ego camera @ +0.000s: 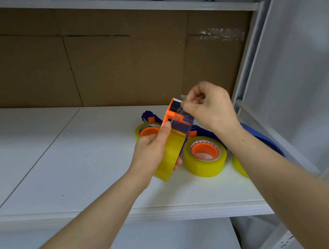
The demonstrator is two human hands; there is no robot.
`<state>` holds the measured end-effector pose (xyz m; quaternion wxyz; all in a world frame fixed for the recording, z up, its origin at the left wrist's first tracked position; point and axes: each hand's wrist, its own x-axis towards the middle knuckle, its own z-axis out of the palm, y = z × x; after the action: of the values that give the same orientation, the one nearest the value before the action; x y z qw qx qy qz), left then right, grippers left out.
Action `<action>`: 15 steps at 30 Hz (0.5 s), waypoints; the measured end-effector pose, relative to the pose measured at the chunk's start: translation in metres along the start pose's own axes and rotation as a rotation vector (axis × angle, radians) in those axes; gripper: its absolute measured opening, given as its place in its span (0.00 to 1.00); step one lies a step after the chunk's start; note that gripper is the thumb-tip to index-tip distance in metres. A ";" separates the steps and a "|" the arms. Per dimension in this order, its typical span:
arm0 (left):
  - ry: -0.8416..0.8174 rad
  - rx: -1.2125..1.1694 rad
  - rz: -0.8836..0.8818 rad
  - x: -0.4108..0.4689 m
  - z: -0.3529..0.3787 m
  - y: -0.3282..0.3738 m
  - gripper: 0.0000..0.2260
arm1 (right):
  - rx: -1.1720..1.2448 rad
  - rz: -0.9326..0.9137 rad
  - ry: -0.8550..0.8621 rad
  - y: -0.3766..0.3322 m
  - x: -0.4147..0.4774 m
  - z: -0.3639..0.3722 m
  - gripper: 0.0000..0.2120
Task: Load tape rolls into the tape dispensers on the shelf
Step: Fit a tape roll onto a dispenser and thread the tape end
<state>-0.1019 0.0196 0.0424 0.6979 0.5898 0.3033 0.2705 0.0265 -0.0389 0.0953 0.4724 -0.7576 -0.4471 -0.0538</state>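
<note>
Above the white shelf (57, 162), near frame centre, an orange tape dispenser (167, 114) loaded with a yellow tape roll (170, 155) was held tilted, cutter end pointed toward 1 o'clock. The left hand (150, 150) was wrapped round the roll and the dispenser body, with the thumb pressed on the orange side. The right hand (208, 108), at 2 o'clock of the left, was closed in a pinch on the clear tape strip (180, 119), just beside the serrated cutter (177, 100). The strip was stretched from the roll up along the dispenser head. A second yellow roll (205, 156) with an orange core was laid flat on the shelf at 4 o'clock of the held one, just beside it. A third roll (146, 130) was seen at 10 o'clock, partly hidden behind the left hand. A fourth roll (238, 165) was mostly covered by the right forearm. Purple dispenser parts (203, 131) were seen between these rolls; whether the rolls were seated in them could not be told. A blue curved piece (265, 140) was lying at 3 o'clock, near the metal upright (248, 53). Brown cardboard (107, 68) was set at 12 o'clock behind the shelf.
</note>
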 end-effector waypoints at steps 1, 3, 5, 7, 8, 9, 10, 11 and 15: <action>0.001 -0.006 -0.010 0.000 0.000 0.000 0.17 | 0.010 -0.002 0.010 0.000 0.000 0.001 0.14; -0.004 -0.015 -0.023 -0.001 0.000 0.001 0.15 | 0.021 -0.011 0.029 0.000 -0.002 0.003 0.14; -0.001 -0.019 -0.037 -0.001 -0.001 0.001 0.13 | -0.001 -0.034 0.043 0.001 -0.003 0.006 0.12; 0.002 -0.015 -0.043 0.000 -0.002 0.001 0.12 | -0.054 -0.059 0.053 0.001 -0.005 0.007 0.08; 0.004 -0.009 -0.042 0.000 -0.002 0.001 0.12 | -0.078 -0.074 0.060 0.001 -0.005 0.008 0.06; 0.009 -0.001 -0.039 0.001 -0.002 0.001 0.12 | -0.093 -0.087 0.064 0.001 -0.005 0.008 0.06; 0.016 0.007 -0.035 0.001 -0.002 0.000 0.13 | -0.099 -0.097 0.063 0.000 -0.005 0.009 0.06; 0.022 0.011 -0.029 0.002 -0.002 0.000 0.13 | -0.102 -0.104 0.057 -0.001 -0.004 0.009 0.06; 0.040 0.019 -0.011 0.003 -0.001 0.000 0.12 | -0.120 -0.141 0.030 -0.004 -0.001 0.011 0.07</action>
<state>-0.1009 0.0221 0.0421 0.6877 0.5891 0.3228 0.2754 0.0192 -0.0305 0.0911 0.4279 -0.7502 -0.4883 -0.1251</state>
